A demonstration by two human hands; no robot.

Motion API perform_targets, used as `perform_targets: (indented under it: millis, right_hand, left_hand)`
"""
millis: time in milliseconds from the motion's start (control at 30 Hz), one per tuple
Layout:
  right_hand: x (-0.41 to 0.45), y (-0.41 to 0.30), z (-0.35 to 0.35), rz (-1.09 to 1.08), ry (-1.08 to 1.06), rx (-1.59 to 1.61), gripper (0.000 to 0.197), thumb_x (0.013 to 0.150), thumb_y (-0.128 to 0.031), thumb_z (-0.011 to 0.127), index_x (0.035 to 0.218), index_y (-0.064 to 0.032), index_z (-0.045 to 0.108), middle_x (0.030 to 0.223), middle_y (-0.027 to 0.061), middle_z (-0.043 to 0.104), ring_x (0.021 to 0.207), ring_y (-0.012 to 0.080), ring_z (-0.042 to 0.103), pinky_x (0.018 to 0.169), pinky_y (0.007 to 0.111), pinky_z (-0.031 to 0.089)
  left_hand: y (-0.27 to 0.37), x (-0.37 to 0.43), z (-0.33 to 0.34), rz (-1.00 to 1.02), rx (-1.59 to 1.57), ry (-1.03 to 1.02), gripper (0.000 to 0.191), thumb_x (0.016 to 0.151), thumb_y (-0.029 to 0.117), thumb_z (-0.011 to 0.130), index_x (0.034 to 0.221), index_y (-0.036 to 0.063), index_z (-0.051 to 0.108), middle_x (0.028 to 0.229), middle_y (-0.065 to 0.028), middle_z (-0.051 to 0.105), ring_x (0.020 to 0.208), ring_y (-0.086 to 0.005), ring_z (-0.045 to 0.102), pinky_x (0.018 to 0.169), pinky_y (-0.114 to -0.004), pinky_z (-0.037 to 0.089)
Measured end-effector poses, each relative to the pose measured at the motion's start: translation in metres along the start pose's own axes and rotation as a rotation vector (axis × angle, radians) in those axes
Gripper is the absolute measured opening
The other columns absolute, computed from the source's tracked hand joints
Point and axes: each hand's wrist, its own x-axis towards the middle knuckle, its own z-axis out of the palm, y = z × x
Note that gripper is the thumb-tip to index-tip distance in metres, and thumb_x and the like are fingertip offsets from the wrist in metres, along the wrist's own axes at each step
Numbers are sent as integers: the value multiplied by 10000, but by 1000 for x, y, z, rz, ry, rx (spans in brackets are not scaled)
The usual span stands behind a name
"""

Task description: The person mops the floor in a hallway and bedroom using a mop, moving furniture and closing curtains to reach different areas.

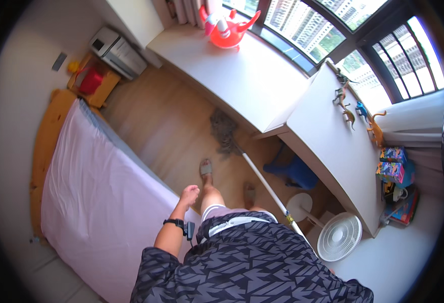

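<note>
My left hand (189, 195) hangs beside the bed with its fingers loosely curled, and nothing shows in it. A mop with a white pole (263, 181) and a shaggy grey head (223, 132) reaches from my right side down to the wood floor (161, 121). The mop head lies ahead of my sandalled foot, near the base of the white window ledge. The pole's upper end runs beside my patterned shirt. Only a sliver of skin shows by the shirt there; my right hand is otherwise hidden, and its grip cannot be seen.
A bed with a pink sheet (104, 204) stands at left. Beyond it are a wooden nightstand (110, 89) and a white appliance (118, 51). At right are a blue chair (297, 172) under the desk (324, 140) and a white fan (338, 236). A red inflatable toy (225, 36) sits on the ledge.
</note>
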Motion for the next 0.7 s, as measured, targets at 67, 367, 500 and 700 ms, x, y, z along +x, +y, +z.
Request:
perform_targets:
  millis: [67, 367, 500, 700]
  right_hand:
    - [-13, -88, 24, -119, 4, 97, 361, 684, -289, 585, 781, 46, 678, 756, 242, 648, 748, 395, 653, 684, 435, 530]
    - [182, -271, -197, -181, -48, 64, 346, 689, -268, 598, 867, 16, 683, 804, 216, 660, 760, 315, 664, 663, 400, 508]
    - [205, -387, -226, -532, -40, 242, 376, 734, -327, 598, 867, 17, 668, 843, 235, 657, 811, 341, 653, 718, 426, 498]
    - [214, -336, -262, -757, 18, 375, 484, 770, -386, 561, 979, 44, 632, 946, 272, 635, 907, 379, 625, 798, 431, 477]
  left_hand:
    - [62, -19, -135, 24, 79, -23, 401, 853, 216, 594, 1204, 35, 527, 873, -13, 588, 704, -80, 548, 501, -202, 425]
    - [-16, -29, -79, -129, 3, 266, 225, 833, 181, 524, 1037, 104, 583, 839, -43, 590, 732, -172, 575, 549, -341, 481]
    - [-47, -74, -99, -271, 0, 415, 270, 849, 213, 511, 1079, 80, 559, 908, -95, 578, 772, -257, 571, 619, -460, 496]
    - [-45, -113, 41, -226, 98, 379, 227, 845, 195, 528, 1032, 71, 562, 860, -75, 579, 714, -218, 582, 555, -402, 496]
